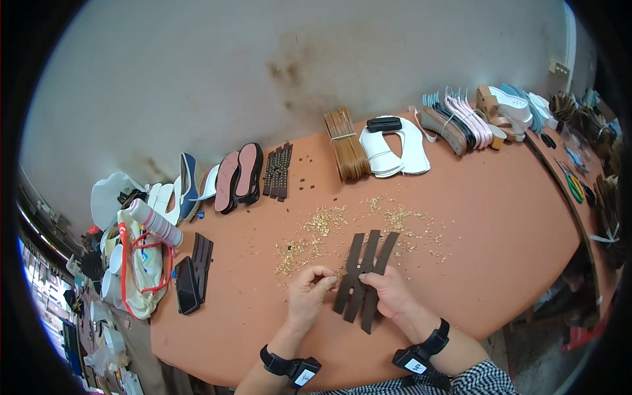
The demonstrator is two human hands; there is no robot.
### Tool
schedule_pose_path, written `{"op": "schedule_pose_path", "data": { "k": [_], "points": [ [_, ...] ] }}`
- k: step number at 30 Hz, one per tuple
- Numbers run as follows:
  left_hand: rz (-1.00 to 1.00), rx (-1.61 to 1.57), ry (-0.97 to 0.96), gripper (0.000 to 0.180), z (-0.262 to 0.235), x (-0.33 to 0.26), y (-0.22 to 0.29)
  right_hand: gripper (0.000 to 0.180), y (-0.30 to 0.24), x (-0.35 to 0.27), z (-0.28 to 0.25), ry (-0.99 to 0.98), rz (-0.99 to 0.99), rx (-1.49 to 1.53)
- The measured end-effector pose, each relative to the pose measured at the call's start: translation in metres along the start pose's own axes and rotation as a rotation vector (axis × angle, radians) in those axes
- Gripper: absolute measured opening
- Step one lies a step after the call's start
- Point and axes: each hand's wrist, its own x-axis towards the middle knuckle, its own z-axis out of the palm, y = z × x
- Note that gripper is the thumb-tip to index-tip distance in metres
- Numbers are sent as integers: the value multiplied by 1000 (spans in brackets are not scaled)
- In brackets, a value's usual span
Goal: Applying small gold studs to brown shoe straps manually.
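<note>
Brown strap piece (356, 290), 3-strip, cross-joined near mid-length, qty 1 in hand. Location, per my remote feed: raised over the near side of the worktop (461, 263), between both hands, nearer the R. R hand (394, 294) grasps it approx. at its centre, thumb on the upper face; the hidden fingers I can't verify. L hand (309, 296) has thumb and fingertips pinched together just beside the L strip; can't tell whether a small bit sits between them.

Handling, my assessment: light; thin; flexible but w/ some body, as the strip ends stand out w/o drooping much. Surface looks matte, so prob. low slip. Not fragile, though the loose ends may flap or twist. Rec. hold: the joined middle, thumb on top; avoid lifting by 1 strip end. The gold bits (326, 220) look hard, tiny, easily dropped or scattered; fingertip pinch only.

Count:
- Gold bits: too many to count; approx. 3 loose heaps plus strays, beyond the hands.
- Studded strap piece (278, 171): 1, far L of centre.
- Pink-topped soles (228, 178): 2 visible on top, side by side; qty beneath unclear.
- Folded dark straps (203, 257): 1 stack, no. of layers n/a from here.
- Black flat case (187, 286): 1, touching said stack.
- Tan strip bundle (345, 148): 1, tied; strips uncountable.
- Blue shoe (189, 184): 1.
- Wrist units (303, 374): 2, 1 per wrist.
</note>
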Motion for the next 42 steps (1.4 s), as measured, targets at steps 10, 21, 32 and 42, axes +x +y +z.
{"op": "schedule_pose_path", "data": {
  "k": [10, 21, 32, 42],
  "points": [
    [400, 423, -58, 10, 12, -6, 6, 18, 7, 0, 4, -57, -36, -50],
    [266, 202, -37, 13, 1, -4, -2, 19, 9, -10, 12, -136, -16, -32],
    [154, -84, -107, 11, 5, -4, 5, 20, 7, -14, 14, -147, -54, -56],
    [163, -101, -115, 10, 0, -3, -4, 20, 6, -14, 15, -138, -72, -121]
  ]
}}
